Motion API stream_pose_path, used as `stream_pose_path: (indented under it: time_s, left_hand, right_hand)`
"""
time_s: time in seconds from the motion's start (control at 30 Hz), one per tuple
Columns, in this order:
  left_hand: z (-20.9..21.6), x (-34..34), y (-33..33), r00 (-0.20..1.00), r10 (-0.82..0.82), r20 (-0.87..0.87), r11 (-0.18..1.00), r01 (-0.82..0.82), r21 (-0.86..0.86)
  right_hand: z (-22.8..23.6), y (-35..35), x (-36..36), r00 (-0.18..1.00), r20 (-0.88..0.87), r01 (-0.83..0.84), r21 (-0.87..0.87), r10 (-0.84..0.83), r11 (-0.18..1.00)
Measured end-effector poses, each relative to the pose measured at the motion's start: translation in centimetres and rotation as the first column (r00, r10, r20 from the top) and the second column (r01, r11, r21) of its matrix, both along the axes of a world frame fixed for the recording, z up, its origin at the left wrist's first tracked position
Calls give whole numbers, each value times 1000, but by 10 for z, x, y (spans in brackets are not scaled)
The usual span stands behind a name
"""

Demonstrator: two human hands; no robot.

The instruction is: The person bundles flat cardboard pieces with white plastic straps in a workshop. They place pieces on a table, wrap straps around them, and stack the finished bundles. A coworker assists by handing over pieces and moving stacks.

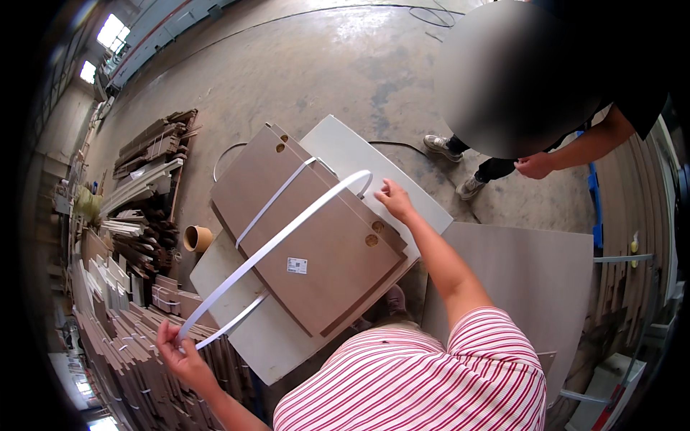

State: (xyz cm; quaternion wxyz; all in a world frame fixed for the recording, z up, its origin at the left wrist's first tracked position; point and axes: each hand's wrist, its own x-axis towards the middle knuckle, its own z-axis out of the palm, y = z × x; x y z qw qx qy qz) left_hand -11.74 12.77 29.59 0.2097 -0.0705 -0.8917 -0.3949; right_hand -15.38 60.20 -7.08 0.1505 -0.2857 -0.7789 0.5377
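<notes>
A stack of brown boards (316,237) with round holes lies tilted on a pale grey panel (345,151). A long white edge-band strip (280,237) arcs over the stack. My left hand (180,355) pinches the strip's near ends at the lower left. My right hand (394,200) rests its fingers on the far right edge of the stack, close to the strip's far loop. A small white label (297,265) sits on the top board.
Another person (532,108) in dark clothes stands at the upper right on the concrete floor. Stacked wood offcuts (144,187) and a cardboard tube (198,237) lie to the left. A large grey panel (525,287) is at the right, more panels (129,359) at the lower left.
</notes>
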Motion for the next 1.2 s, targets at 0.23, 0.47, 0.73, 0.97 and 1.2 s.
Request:
stream_pose_path:
  time_s: [0.23,0.47,0.73,0.97,1.2]
  left_hand:
    - [-132,-21,-38,981,76,177,973,-34,-230]
    - [-268,41,-25,439,-17,898,856,-457,240]
    - [-322,86,-11,249,-387,888,745,-482,460]
    - [-316,81,3,222,-351,910,777,-473,416]
    - [-345,89,-4,274,-348,896,772,-459,441]
  right_hand:
    - [-15,10,93,971,239,-7,-51,19,999]
    - [-10,-17,137,972,226,-36,-143,68,989]
    - [5,-35,133,933,306,-152,-143,189,978]
    - [25,-31,123,872,378,-195,-314,311,929]
    - [60,-37,107,647,614,-335,-303,452,892]
